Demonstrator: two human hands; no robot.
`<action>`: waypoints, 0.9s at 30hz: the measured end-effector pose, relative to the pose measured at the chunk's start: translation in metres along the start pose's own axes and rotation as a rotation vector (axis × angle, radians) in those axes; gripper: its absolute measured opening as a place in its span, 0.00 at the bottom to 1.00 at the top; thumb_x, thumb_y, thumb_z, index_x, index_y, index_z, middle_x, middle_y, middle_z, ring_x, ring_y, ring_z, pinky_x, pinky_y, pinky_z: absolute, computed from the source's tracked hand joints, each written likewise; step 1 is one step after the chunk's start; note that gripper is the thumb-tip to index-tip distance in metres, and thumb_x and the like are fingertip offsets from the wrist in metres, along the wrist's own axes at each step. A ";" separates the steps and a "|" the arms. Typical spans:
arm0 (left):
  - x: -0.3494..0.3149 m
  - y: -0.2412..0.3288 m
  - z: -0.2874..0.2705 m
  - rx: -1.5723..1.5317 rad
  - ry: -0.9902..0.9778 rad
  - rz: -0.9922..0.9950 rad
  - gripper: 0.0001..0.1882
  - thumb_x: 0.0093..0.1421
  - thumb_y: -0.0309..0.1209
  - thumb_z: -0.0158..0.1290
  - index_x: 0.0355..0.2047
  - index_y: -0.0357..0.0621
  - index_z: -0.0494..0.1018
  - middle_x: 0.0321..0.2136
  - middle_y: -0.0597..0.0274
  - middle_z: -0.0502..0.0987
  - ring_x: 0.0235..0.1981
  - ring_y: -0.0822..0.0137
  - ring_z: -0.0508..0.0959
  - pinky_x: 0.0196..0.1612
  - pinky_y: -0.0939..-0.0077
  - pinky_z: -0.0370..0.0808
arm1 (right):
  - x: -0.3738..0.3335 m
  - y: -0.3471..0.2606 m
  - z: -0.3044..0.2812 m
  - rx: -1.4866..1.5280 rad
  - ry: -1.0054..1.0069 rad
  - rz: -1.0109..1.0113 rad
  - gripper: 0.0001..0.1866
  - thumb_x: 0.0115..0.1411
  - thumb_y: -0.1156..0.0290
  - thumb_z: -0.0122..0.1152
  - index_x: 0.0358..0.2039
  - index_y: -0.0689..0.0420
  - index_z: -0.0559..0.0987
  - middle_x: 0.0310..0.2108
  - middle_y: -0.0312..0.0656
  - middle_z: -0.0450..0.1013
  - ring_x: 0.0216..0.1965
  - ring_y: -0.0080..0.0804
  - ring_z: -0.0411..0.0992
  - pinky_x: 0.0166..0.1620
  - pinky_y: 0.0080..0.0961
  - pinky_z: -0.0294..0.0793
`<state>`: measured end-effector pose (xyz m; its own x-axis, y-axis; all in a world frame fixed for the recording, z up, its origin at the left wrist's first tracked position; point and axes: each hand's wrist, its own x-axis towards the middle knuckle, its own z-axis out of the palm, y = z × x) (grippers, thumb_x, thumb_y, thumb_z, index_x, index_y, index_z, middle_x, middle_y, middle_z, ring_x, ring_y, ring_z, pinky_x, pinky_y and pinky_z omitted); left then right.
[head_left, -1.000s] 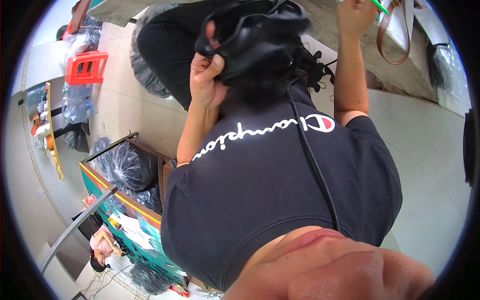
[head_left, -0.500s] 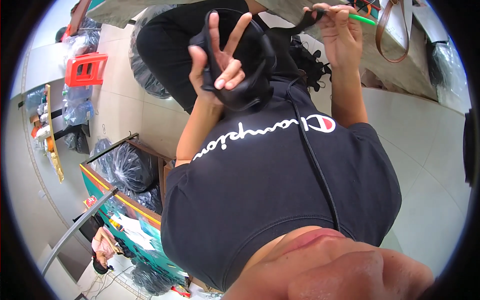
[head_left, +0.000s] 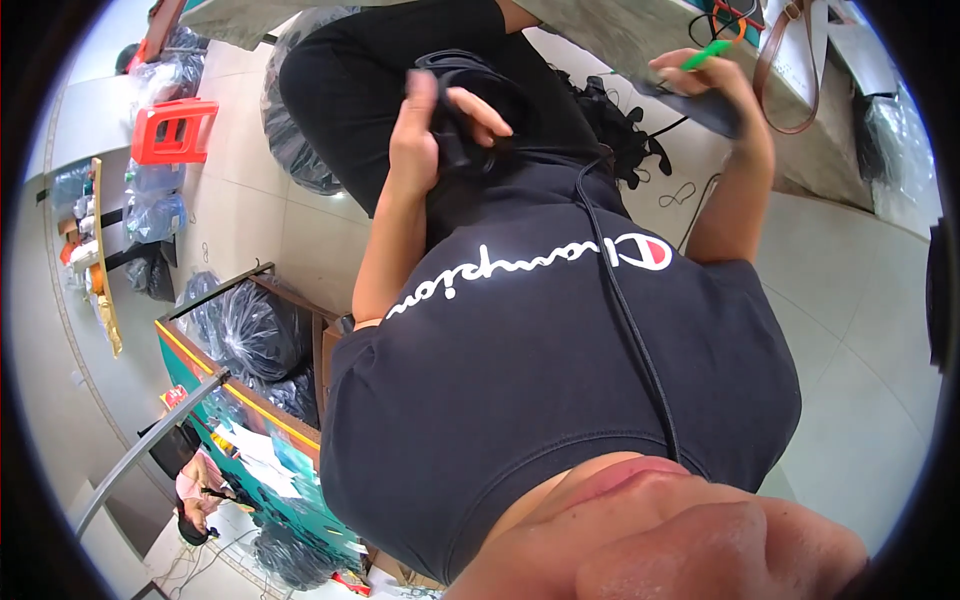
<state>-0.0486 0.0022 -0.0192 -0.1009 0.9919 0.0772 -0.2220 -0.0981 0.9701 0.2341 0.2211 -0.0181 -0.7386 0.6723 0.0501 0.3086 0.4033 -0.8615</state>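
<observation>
My left hand (head_left: pixel 415 140) is closed around a black, soft-looking piece with bands and loops (head_left: pixel 468 72); its exact kind is hard to tell against my black trousers. Over at the right, near the table edge, my right hand (head_left: pixel 725 80) grips a slim bright green tool (head_left: pixel 706 55). Motion blurs that hand, and the tool's working end cannot be made out. A smeared dark strip (head_left: pixel 708 110) lies along its palm side, and whether it is a strap of the black piece is unclear.
A grey table (head_left: pixel 815 140) carries a brown strap loop (head_left: pixel 765 90) at upper right. Several black pieces (head_left: pixel 625 140) hang or lie below it. Left are a red stool (head_left: pixel 175 130), bagged goods (head_left: pixel 255 330) and a green table (head_left: pixel 240 400); another person (head_left: pixel 200 485) sits there.
My right hand has swung right and slightly down, with the green tool now pointing up. My left fingers, spread before, have curled in, and the black piece has bunched up lower.
</observation>
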 end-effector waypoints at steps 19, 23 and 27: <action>0.001 -0.001 0.031 -0.419 0.380 -0.032 0.21 0.68 0.44 0.43 0.51 0.41 0.69 0.47 0.61 0.76 0.51 0.67 0.73 0.57 0.68 0.67 | 0.036 -0.082 0.100 0.807 -0.182 -0.362 0.10 0.67 0.68 0.52 0.35 0.62 0.76 0.37 0.43 0.76 0.36 0.27 0.73 0.41 0.21 0.72; 0.000 0.000 0.037 -0.477 0.338 0.063 0.17 0.70 0.39 0.42 0.50 0.40 0.70 0.46 0.61 0.76 0.49 0.68 0.74 0.56 0.69 0.68 | 0.029 -0.092 0.112 0.831 0.041 -0.402 0.08 0.66 0.71 0.53 0.34 0.63 0.77 0.40 0.46 0.76 0.40 0.31 0.74 0.46 0.25 0.72; -0.003 -0.006 0.038 -0.323 0.359 0.257 0.14 0.68 0.34 0.45 0.49 0.40 0.70 0.45 0.62 0.76 0.46 0.72 0.75 0.52 0.75 0.71 | 0.021 -0.094 0.120 0.454 0.174 -0.581 0.05 0.62 0.75 0.58 0.34 0.65 0.77 0.39 0.46 0.78 0.45 0.36 0.74 0.52 0.32 0.71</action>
<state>-0.0103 0.0032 -0.0166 -0.5032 0.8484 0.1644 -0.4272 -0.4096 0.8061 0.1178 0.1231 0.0037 -0.5899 0.5330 0.6066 -0.4064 0.4531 -0.7934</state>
